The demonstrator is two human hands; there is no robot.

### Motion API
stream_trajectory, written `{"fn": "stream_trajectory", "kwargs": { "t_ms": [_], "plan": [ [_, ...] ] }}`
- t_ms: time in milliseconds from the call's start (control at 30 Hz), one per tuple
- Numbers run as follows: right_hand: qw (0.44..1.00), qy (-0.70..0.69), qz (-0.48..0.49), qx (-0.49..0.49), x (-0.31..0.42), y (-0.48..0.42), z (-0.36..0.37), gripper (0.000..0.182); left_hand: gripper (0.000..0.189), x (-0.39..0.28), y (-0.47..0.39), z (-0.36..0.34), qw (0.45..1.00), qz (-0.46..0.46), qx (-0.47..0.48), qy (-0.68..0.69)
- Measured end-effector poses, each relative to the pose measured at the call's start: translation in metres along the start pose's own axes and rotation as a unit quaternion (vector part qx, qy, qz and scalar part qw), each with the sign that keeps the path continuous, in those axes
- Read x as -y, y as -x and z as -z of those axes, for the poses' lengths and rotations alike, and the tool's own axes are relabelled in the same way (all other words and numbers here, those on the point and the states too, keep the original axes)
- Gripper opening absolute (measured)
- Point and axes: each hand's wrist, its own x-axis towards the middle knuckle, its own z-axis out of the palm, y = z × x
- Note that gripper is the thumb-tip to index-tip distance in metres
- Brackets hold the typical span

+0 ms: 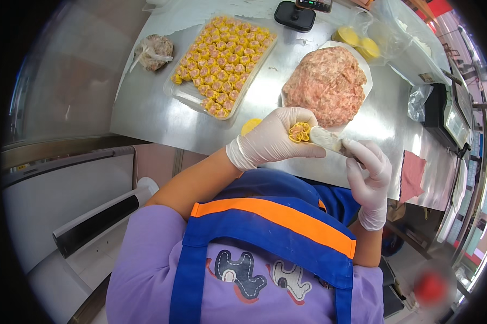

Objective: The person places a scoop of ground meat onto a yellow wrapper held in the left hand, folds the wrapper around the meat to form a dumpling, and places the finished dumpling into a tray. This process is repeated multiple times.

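My gloved left hand [277, 135] curls around a yellow-wrapped dumpling [299, 132] with pink meat filling, its ruffled opening facing up. In my gloved right hand [367, 170] is a spreading tool [326, 138], its pale, smeared blade close beside the dumpling; whether they touch I cannot tell. Beyond my hands, a large mound of minced meat [328, 85] rests on a white tray [369, 77]. A round yellow wrapper [250, 126] lies on the table, partly behind my left hand. To the left, a clear plastic tray [182, 95] holds rows of filled yellow dumplings [223, 56].
A tied plastic bag of food [154, 52] sits at the back left of the metal table [142, 105]. Behind the meat are yellow wrappers [348, 36] in plastic and a black stand [295, 17]. A scale [445, 113] and a pink cloth [412, 176] are at right.
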Motion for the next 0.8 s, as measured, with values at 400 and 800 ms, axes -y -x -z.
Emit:
{"fn": "stream_trajectory", "kwargs": {
  "t_ms": [400,800],
  "plan": [
    [0.999,-0.023,-0.027,0.007,-0.008,0.008,0.014,0.035,0.035,0.009,0.001,0.013,0.993,-0.061,-0.006,-0.104],
    [0.947,-0.163,-0.276,0.034,0.000,0.010,-0.004,0.028,0.018,0.016,-0.002,0.009,0.991,-0.068,-0.051,-0.105]
  ]
}}
